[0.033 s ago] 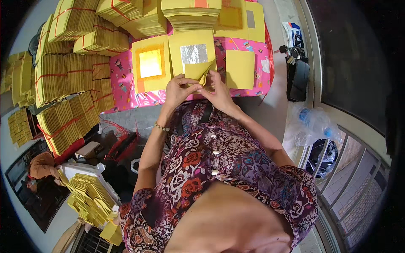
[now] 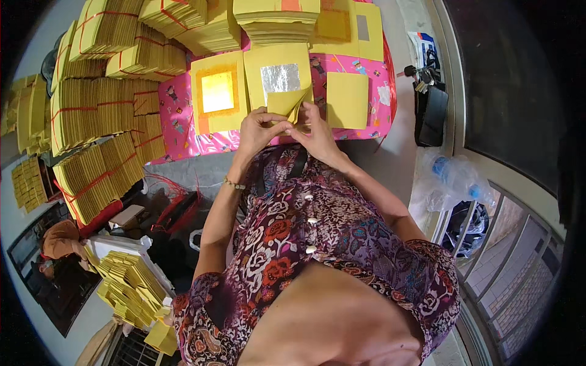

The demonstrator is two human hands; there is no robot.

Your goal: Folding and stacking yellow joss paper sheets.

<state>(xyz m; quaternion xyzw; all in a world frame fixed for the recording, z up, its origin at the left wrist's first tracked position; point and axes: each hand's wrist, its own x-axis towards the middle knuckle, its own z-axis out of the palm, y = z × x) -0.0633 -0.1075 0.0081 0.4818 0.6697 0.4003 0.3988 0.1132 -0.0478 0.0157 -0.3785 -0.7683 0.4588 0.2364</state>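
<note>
A yellow paper sheet [image 2: 282, 58] with a silver foil square lies in front of me, its near edge curled up and folded over toward the foil. My left hand [image 2: 264, 126] pinches the sheet's near edge at its left part. Close beside it, my right hand [image 2: 310, 125] pinches the raised corner on the right, and the fingertips of both hands nearly meet. To the left lies a yellow sheet with a gold foil square [image 2: 218, 93] framed in orange. On the right is a plain yellow piece of paper [image 2: 347, 100], apparently folded.
A pink patterned cover [image 2: 183, 131] lies beneath the papers. Bundles of yellow paper tied with red string [image 2: 91, 110] pile up at the left. A thick paper stack [image 2: 276, 27] stands beyond the sheet. Keys [image 2: 425, 79], a black case [image 2: 432, 116] and a plastic bottle [image 2: 448, 171] lie at the right.
</note>
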